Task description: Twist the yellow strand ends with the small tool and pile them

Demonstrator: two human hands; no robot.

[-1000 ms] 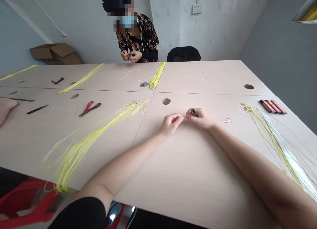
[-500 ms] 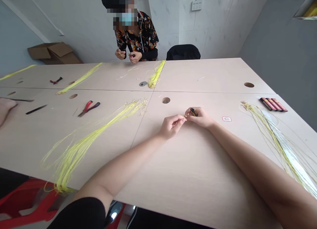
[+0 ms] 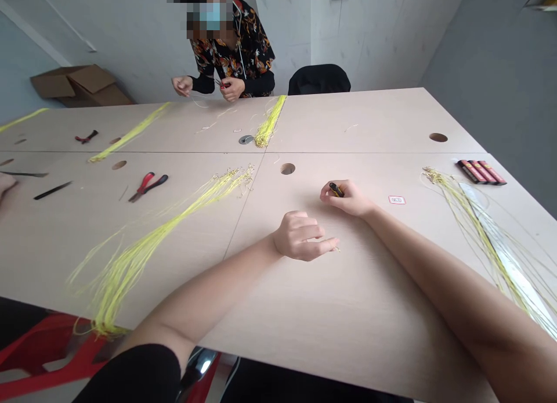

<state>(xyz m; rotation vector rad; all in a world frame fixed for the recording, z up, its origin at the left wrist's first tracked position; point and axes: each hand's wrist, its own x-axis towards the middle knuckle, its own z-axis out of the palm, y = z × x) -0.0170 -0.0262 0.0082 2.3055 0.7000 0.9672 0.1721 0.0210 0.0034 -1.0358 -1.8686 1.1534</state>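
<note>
My left hand (image 3: 302,237) hovers above the table, thumb and forefinger pinched on a short bit of yellow cord (image 3: 338,249) whose tip shows past the fingertips. Farther off and slightly right, my right hand (image 3: 353,200) is wrapped round a small black cylinder with yellow marks (image 3: 335,189); I cannot make out its exact kind. The hands are apart. To the left lies a long bundle of yellow cords (image 3: 174,221) with small gold-coloured ends. A second cord bundle (image 3: 472,226) lies at the right, partly over a shiny flat strip (image 3: 500,249).
Red-and-black pliers (image 3: 145,188) and a black slim tool (image 3: 53,190) lie left. Several pink-and-black packs (image 3: 482,172) and a small label (image 3: 397,200) are at right. The table has round holes, one (image 3: 288,169) ahead. A co-worker (image 3: 235,49) sits opposite, holding a red-handled tool.
My left hand has moved away from my right, toward me, and turned with the cord in its pinch. My right hand keeps the black cylinder. The view has shifted slightly.
</note>
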